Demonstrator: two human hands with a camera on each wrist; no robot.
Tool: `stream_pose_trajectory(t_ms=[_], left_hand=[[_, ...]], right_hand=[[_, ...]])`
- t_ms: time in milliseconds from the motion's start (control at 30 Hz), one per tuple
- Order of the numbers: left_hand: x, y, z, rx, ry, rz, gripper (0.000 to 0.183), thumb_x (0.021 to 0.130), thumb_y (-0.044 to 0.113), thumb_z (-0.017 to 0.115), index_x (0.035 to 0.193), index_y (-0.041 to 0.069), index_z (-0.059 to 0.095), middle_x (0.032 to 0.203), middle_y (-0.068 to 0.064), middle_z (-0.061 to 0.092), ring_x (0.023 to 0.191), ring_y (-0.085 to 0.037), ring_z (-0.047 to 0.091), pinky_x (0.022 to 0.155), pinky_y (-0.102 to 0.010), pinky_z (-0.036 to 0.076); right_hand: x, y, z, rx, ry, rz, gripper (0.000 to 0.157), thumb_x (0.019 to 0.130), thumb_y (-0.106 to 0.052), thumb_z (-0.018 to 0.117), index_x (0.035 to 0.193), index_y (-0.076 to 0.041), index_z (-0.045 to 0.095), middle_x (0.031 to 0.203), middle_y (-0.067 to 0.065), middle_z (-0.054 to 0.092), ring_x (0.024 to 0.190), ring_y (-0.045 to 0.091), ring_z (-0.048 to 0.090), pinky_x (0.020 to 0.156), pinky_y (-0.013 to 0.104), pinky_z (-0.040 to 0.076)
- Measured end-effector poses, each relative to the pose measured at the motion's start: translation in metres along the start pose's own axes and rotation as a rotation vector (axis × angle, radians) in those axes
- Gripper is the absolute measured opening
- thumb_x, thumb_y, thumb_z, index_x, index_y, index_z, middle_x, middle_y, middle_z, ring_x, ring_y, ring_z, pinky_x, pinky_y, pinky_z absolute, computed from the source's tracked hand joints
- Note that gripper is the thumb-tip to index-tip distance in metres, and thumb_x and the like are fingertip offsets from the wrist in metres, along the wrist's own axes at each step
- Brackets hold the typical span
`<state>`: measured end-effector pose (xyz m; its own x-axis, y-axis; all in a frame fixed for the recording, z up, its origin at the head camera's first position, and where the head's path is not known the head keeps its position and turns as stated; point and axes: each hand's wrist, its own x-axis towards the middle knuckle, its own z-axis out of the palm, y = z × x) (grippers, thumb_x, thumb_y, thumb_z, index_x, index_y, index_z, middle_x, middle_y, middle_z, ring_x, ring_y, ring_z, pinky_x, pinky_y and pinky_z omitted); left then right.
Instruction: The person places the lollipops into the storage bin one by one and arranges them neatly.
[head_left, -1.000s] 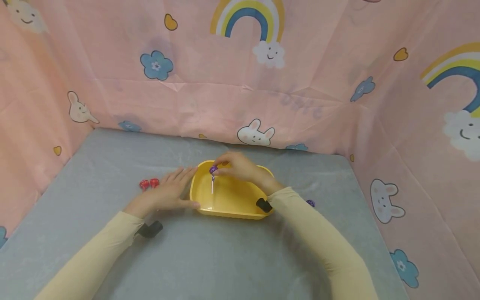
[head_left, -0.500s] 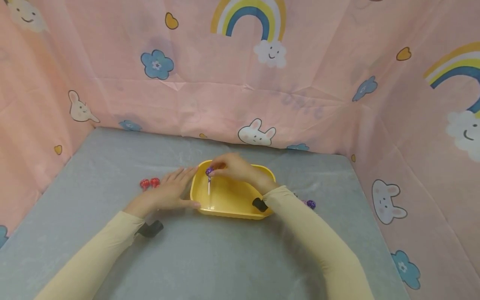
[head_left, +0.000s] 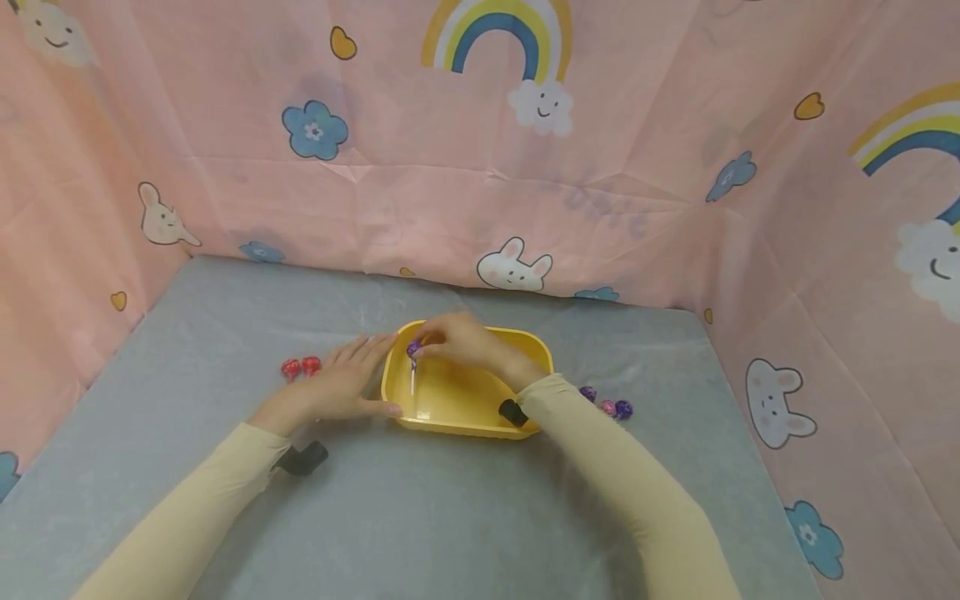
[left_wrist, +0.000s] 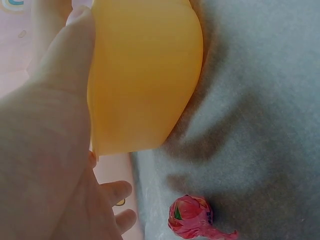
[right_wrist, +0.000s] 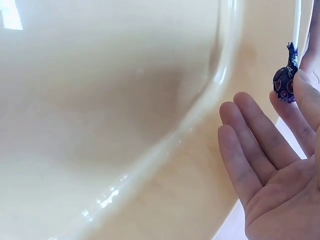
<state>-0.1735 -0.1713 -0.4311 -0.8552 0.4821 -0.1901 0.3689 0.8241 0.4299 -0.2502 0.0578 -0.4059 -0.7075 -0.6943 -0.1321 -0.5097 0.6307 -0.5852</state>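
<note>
A yellow plastic basin [head_left: 465, 431] stands on the grey table. My left hand [head_left: 341, 385] rests against its left rim, fingers straight and spread, thumb at the front corner. Over the basin's left part, my right hand [head_left: 461, 343] pinches a purple-wrapped lollipop [head_left: 413, 350] by its candy end between thumb and index finger, its white stick pointing toward the front. In the right wrist view the lollipop [right_wrist: 285, 82] sits between the fingertips, while the other fingers extend loosely. The basin's inside [right_wrist: 100, 110] shows bare there.
Two red-wrapped lollipops [head_left: 301, 367] lie left of the basin, close by the left hand; one red lollipop [left_wrist: 191, 217] shows in the left wrist view. Purple and pink lollipops [head_left: 608, 407] lie to the right, partly behind the right sleeve. Pink patterned cloth [head_left: 375, 200] walls the table.
My right hand has moved the purple lollipop a little left and slightly nearer within the basin. The right sleeve has shifted left, uncovering more lollipops. The left hand stays put.
</note>
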Motion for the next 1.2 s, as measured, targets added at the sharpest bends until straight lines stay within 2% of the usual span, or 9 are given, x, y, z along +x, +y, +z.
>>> stream_pose_trajectory(t_ms=[567, 800, 1100, 1200], left_hand=[[-0.001, 0.000, -0.001, -0.032, 0.001, 0.001, 0.116, 0.079, 0.071, 0.066, 0.161, 0.016, 0.005, 0.167, -0.016, 0.015, 0.153, -0.046, 0.009, 0.119, -0.070, 0.009], [-0.001, -0.001, 0.000, -0.037, 0.007, 0.023, 0.117, 0.079, 0.075, 0.062, 0.161, 0.015, 0.005, 0.166, -0.017, 0.016, 0.152, -0.047, 0.009, 0.118, -0.071, 0.010], [-0.001, 0.000, -0.001, -0.030, 0.000, 0.012, 0.115, 0.080, 0.072, 0.064, 0.161, 0.015, 0.004, 0.167, -0.015, 0.016, 0.153, -0.045, 0.009, 0.119, -0.069, 0.011], [-0.001, 0.000, -0.001, -0.032, -0.002, 0.010, 0.115, 0.080, 0.070, 0.065, 0.161, 0.015, 0.004, 0.167, -0.014, 0.016, 0.153, -0.045, 0.009, 0.120, -0.069, 0.010]], right_hand=[[0.011, 0.007, 0.015, -0.004, -0.023, -0.012, 0.023, 0.094, -0.030, 0.068, 0.114, -0.019, 0.072, 0.107, -0.006, 0.074, 0.095, 0.010, 0.061, 0.096, 0.028, 0.050], [0.014, 0.010, 0.019, -0.006, -0.017, -0.016, 0.021, 0.094, -0.030, 0.068, 0.111, -0.019, 0.073, 0.105, -0.006, 0.074, 0.093, 0.010, 0.061, 0.091, 0.025, 0.050], [0.014, 0.014, 0.022, 0.041, -0.021, -0.012, 0.021, 0.095, -0.028, 0.067, 0.112, -0.018, 0.073, 0.101, -0.006, 0.072, 0.083, 0.011, 0.058, 0.076, 0.020, 0.049], [0.015, 0.015, 0.024, 0.049, -0.015, -0.015, 0.020, 0.095, -0.028, 0.067, 0.111, -0.018, 0.073, 0.100, -0.006, 0.072, 0.082, 0.010, 0.057, 0.075, 0.019, 0.048]])
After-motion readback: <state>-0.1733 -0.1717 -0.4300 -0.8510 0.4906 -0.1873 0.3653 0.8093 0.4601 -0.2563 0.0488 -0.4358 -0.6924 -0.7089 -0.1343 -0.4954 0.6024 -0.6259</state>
